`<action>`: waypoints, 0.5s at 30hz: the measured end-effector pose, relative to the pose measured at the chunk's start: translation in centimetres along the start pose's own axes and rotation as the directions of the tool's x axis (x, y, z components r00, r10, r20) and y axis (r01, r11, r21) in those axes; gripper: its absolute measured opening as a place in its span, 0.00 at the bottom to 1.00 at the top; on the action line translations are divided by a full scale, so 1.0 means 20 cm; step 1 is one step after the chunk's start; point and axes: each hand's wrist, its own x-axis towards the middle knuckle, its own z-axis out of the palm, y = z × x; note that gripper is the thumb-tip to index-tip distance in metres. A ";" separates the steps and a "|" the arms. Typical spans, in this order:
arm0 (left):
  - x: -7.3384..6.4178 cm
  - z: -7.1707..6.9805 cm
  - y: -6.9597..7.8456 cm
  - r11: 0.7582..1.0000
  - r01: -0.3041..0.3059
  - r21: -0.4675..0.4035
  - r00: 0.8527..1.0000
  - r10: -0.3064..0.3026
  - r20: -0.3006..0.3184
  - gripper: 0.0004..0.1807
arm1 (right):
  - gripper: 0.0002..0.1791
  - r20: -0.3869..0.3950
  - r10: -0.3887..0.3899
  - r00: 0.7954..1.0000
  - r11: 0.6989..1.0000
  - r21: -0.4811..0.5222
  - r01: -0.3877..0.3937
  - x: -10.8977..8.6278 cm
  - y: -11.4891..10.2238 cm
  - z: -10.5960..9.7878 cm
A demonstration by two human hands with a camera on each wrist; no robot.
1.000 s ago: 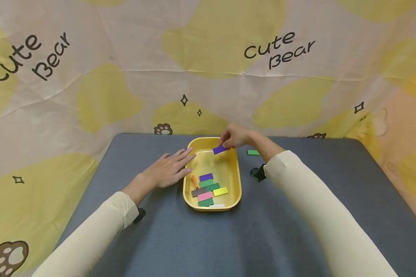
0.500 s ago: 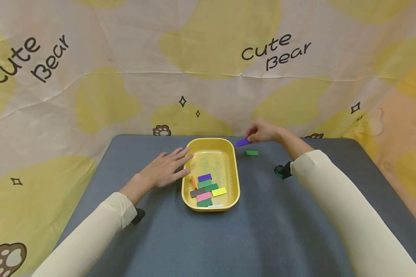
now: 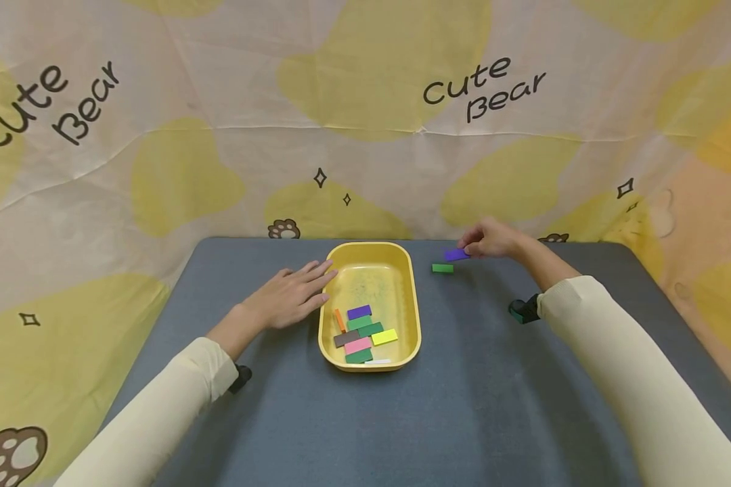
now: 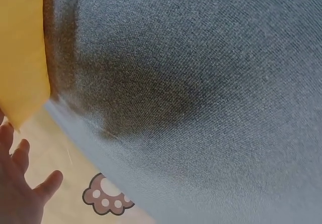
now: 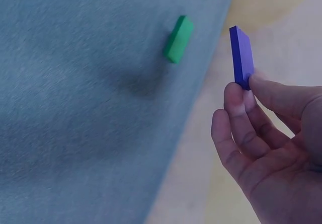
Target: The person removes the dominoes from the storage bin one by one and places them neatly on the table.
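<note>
Between thumb and fingertips, my right hand [image 3: 492, 238] pinches one end of a flat purple block [image 3: 456, 255]. In the right wrist view this purple block [image 5: 242, 58] stands out from the fingers, above the table's far edge. A green block [image 3: 442, 268] lies on the table just in front of it. My left hand [image 3: 292, 294] rests with spread fingers on the left rim of the yellow tray [image 3: 417, 318]. Inside the tray's near half lie several blocks, among them a purple block [image 3: 359, 312], a yellow block [image 3: 384, 337] and a pink block [image 3: 358, 345].
A grey-blue cloth covers the table [image 3: 378, 426]. Behind its far edge hangs a patterned curtain [image 3: 365, 135] with bear lettering. An orange block [image 3: 339, 320] leans near the tray's left wall, and a white block [image 3: 378, 361] lies by its near wall.
My right hand has carried the purple block from above the tray to the right, past its rim, to behind the green block. The left hand has stayed on the rim.
</note>
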 end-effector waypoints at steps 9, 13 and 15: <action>0.01 -0.01 0.02 1.000 0.007 -0.011 1.000 -0.007 0.018 0.32 | 0.09 -0.045 0.041 0.998 0.998 -0.042 -0.043 -0.05 0.14 0.03; 0.01 -0.01 0.01 1.000 0.013 -0.015 1.000 -0.012 0.022 0.32 | 0.10 -0.047 0.051 0.998 0.998 -0.034 -0.053 -0.06 0.19 0.04; 0.00 -0.01 0.01 1.000 0.016 -0.015 1.000 -0.016 0.024 0.33 | 0.10 -0.056 0.051 0.997 0.998 -0.029 -0.053 -0.06 0.21 0.05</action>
